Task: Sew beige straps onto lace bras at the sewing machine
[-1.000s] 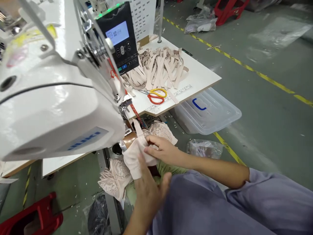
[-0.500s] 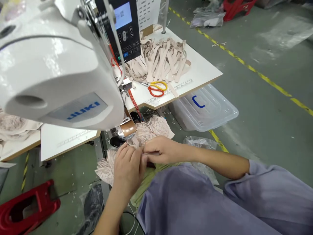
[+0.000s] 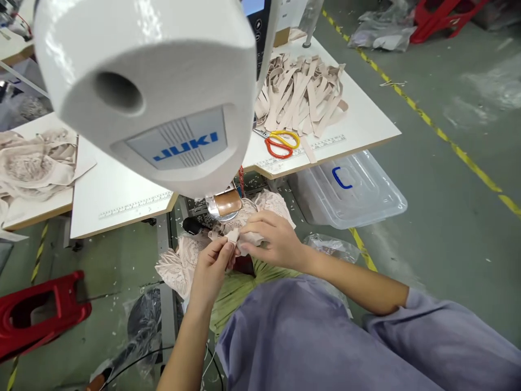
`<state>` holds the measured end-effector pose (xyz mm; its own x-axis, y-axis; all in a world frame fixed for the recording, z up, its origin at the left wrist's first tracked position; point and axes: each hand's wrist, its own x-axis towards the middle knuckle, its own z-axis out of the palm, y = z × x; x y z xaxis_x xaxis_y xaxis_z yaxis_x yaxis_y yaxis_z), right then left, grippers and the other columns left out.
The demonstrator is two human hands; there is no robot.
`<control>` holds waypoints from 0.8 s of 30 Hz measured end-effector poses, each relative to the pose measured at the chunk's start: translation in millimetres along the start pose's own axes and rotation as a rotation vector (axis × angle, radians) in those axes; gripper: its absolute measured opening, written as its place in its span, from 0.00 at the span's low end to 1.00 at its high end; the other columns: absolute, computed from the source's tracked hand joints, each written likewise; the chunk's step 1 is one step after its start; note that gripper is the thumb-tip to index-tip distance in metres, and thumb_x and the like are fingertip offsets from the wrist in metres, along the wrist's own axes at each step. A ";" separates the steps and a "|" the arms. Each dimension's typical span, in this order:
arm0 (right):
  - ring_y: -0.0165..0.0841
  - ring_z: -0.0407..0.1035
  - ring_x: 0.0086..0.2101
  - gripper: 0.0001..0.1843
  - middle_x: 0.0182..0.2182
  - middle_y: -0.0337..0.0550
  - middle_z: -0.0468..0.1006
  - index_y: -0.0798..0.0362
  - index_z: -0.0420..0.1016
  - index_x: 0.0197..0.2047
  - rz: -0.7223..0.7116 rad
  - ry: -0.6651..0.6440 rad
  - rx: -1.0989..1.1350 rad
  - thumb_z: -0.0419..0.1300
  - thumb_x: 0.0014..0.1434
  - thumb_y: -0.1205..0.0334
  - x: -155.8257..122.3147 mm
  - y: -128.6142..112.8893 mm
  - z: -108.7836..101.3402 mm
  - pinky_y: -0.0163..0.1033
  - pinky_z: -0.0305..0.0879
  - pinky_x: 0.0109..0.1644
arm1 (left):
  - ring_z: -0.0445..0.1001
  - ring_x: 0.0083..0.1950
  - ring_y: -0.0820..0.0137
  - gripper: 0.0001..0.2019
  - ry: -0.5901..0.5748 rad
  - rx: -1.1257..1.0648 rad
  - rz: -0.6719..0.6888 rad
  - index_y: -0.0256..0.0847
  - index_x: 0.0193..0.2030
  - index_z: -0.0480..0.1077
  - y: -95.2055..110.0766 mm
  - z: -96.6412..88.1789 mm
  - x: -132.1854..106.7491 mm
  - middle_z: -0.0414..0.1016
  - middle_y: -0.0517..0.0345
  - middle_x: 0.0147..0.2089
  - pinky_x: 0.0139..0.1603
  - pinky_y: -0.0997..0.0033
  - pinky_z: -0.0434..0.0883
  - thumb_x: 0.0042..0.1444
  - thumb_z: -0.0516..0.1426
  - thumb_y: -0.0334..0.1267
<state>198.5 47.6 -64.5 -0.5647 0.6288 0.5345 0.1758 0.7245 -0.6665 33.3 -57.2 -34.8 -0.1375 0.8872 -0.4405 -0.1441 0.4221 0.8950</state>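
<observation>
My left hand (image 3: 214, 262) pinches the end of a small beige fabric strip (image 3: 233, 235) between thumb and fingers. Close on its right is my right hand (image 3: 279, 241), its fingertips at the strip's edge and its thumb apart from the fingers. Beige lace bra pieces (image 3: 181, 266) hang below the sewing machine head, to the left of my hands and behind them. Just beyond my fingers is the machine's round metal and brown sewing end (image 3: 227, 203). The white JUKI machine head (image 3: 179, 108) hides part of the work area.
A white table (image 3: 366, 125) holds a pile of beige strips (image 3: 305, 92) and red-and-yellow-handled scissors (image 3: 280, 144). A lidded clear plastic bin (image 3: 366, 190) stands under its right edge. More lace pieces (image 3: 32, 163) lie at left, above a red stool (image 3: 44, 312).
My hands have moved slightly apart, showing the strip between them. The right hand's thumb and fingers have spread. The view has shifted, so the machine head sits farther right and looks larger.
</observation>
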 end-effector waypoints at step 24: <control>0.31 0.73 0.37 0.06 0.35 0.42 0.78 0.51 0.79 0.40 0.108 -0.072 0.097 0.61 0.65 0.62 -10.0 -5.0 24.8 0.35 0.69 0.41 | 0.64 0.28 0.73 0.19 0.155 0.407 0.130 0.40 0.31 0.69 -4.4 -0.4 9.4 0.67 0.61 0.26 0.30 0.74 0.62 0.64 0.52 0.52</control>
<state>183.3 30.7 -79.4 -0.6035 0.6773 0.4209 0.1617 0.6208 -0.7671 32.2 -50.8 -42.9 -0.2788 0.9123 -0.2999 0.2766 0.3754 0.8846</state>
